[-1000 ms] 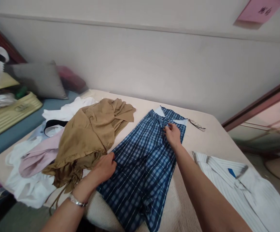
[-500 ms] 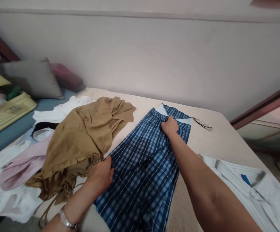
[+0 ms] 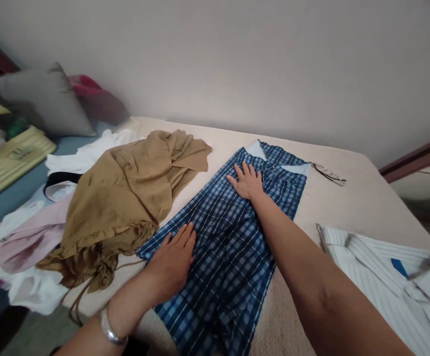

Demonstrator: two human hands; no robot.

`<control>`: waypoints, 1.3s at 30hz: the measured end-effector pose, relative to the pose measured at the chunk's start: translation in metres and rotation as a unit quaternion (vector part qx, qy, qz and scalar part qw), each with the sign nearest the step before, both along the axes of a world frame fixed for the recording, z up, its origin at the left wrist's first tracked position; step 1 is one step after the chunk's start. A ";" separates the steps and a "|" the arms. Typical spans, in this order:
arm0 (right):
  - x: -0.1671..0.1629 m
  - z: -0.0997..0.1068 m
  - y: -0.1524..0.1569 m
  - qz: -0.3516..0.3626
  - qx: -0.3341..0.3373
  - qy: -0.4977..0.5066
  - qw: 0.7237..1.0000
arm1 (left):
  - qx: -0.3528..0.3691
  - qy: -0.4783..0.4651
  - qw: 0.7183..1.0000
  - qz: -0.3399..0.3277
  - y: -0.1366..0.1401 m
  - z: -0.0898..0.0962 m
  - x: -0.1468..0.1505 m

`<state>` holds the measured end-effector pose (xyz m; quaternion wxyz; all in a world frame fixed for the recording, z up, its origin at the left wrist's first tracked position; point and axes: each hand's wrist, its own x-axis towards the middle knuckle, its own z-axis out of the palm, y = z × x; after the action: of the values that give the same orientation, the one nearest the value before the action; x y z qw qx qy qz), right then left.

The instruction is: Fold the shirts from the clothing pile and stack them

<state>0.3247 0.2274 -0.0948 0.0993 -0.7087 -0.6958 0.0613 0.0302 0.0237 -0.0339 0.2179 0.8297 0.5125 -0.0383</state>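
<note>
- The blue plaid garment (image 3: 233, 232) lies spread just right of the brown garment (image 3: 126, 193) on a cream-covered table (image 3: 352, 202).
- The person's left hand (image 3: 173, 259) rests palm-down on the plaid cloth, just right of the brown garment's frilled end, fingers straight and close together, gripping nothing.
- The right hand (image 3: 246, 181) lies farther right of the brown garment, near the plaid waistband, flat with fingers spread wide; it has hold of nothing either.
- My guess is that open palms set apart share the pressure, leaving the fabric between them fairly flat, though some creases show.
- Eyeglasses (image 3: 329, 177) sit well right of the brown garment, at the waistband's far corner, perhaps put there to be out of the arms' way.
- A striped garment (image 3: 366, 277), also well right, shows a blue patch (image 3: 399, 268); I can't make out any writing there.
- Left of the brown garment, a yellow container (image 3: 18, 157) bears a mark too blurred to read.
</note>
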 end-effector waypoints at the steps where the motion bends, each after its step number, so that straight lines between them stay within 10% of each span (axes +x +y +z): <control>1: 0.001 -0.002 0.001 0.000 0.000 -0.002 1.000 | -0.010 -0.016 1.000 0.021 0.005 0.005 -0.005; 8: -0.012 0.030 -0.005 -0.013 -0.056 0.010 0.998 | 0.099 -0.026 0.959 0.263 0.030 0.050 -0.048; 16: -0.081 0.040 -0.059 0.209 0.038 0.003 0.977 | -0.035 -0.053 0.986 0.155 0.022 0.034 -0.054; 20: -0.092 0.029 -0.066 0.314 0.011 0.035 0.949 | -0.045 -0.162 0.961 0.219 0.030 0.044 -0.072; 31: -0.093 0.009 -0.060 0.330 0.099 0.151 0.927 | -0.191 -0.173 0.947 0.191 0.036 0.041 -0.076; 39: -0.104 0.002 -0.068 0.261 0.106 0.127 0.951 | -0.095 -0.043 0.980 0.167 0.033 0.030 -0.060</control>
<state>0.2207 0.1598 -0.0929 0.2420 -0.4741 -0.8406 0.0999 -0.0300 0.0564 -0.0037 0.3213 0.7084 0.6282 -0.0143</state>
